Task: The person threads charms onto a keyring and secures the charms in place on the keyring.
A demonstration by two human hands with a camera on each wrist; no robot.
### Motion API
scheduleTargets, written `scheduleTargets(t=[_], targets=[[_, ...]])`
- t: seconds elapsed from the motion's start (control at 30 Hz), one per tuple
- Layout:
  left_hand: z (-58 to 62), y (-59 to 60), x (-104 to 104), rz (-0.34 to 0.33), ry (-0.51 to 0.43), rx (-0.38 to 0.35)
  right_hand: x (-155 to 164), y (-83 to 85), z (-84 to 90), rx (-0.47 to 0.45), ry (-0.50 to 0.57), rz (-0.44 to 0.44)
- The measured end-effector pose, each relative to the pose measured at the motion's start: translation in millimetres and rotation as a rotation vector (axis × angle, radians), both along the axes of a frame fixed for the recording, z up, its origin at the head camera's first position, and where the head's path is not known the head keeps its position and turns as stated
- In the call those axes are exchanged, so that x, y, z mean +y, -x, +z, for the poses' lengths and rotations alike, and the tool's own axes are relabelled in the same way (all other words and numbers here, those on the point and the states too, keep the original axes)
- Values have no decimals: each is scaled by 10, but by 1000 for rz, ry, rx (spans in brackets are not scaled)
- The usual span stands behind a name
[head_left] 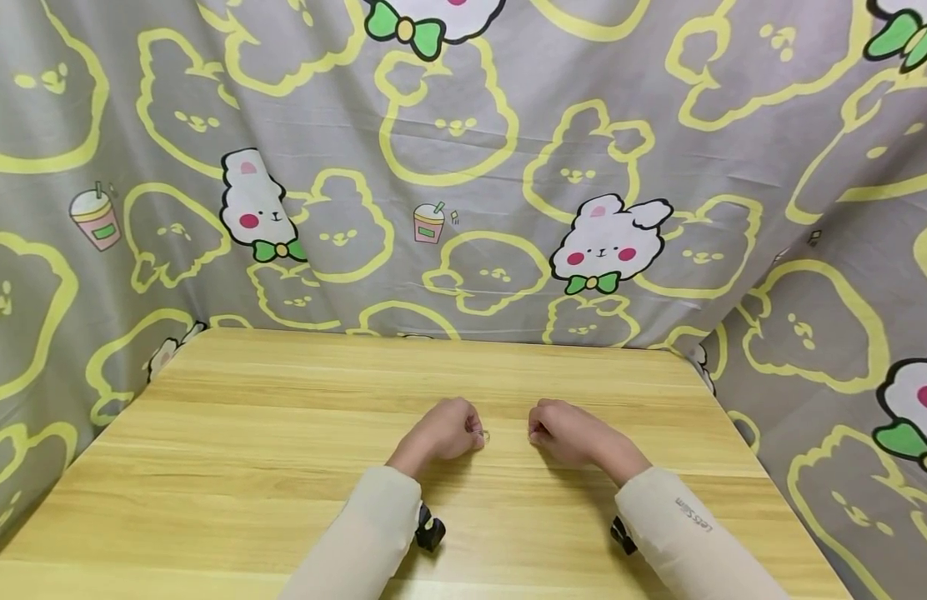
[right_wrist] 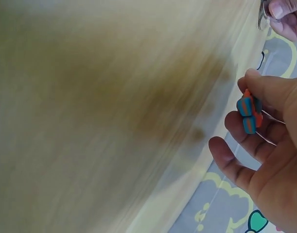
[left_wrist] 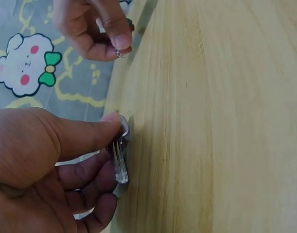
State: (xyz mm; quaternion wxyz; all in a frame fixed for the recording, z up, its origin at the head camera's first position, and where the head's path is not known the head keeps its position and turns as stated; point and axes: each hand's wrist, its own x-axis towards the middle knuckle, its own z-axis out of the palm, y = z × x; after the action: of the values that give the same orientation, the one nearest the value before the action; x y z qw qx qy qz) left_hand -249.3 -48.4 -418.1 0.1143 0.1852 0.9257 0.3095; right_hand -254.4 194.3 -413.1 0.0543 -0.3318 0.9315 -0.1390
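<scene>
My left hand [head_left: 450,429] pinches a silver key ring [left_wrist: 124,125] between thumb and forefinger. Slim shiny metal pieces [left_wrist: 120,167], like keys seen edge-on, hang from the ring against the curled fingers. Across from it, my right hand [head_left: 572,433] pinches the short metal chain [left_wrist: 120,53] of a small keychain charm. The blue and orange charm [right_wrist: 248,112] dangles in front of the palm, with the lower fingers loosely bent around it. Both hands are over the middle of the table, a short gap apart, and the head view hides most of what they hold.
Under the hands is a light wood-grain table [head_left: 231,467]. A grey curtain [head_left: 343,108] with yellow outlines and white bunny faces hangs behind it and along both sides. Black straps [head_left: 431,529] show at the wrists below the light sleeves.
</scene>
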Motion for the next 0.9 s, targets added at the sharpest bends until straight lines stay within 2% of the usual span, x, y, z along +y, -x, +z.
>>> scheduleTargets(t=[0.23,0.37,0.5,0.6,0.77,0.9], targets=[[-5,51,15,-20,-141,73,-3,4,1,4,41,-13],[-14,71,16,-35,-245,87,-16,11,18,14,83,-28],[2,90,6,-21,-338,95,-23,18,61,15,154,-51],[18,101,-12,5,-429,66,-33,13,97,20,231,-55],[61,93,-64,37,-638,-36,-77,-40,154,61,375,-45],[123,76,-97,60,-748,-59,-142,-90,212,116,467,-32]])
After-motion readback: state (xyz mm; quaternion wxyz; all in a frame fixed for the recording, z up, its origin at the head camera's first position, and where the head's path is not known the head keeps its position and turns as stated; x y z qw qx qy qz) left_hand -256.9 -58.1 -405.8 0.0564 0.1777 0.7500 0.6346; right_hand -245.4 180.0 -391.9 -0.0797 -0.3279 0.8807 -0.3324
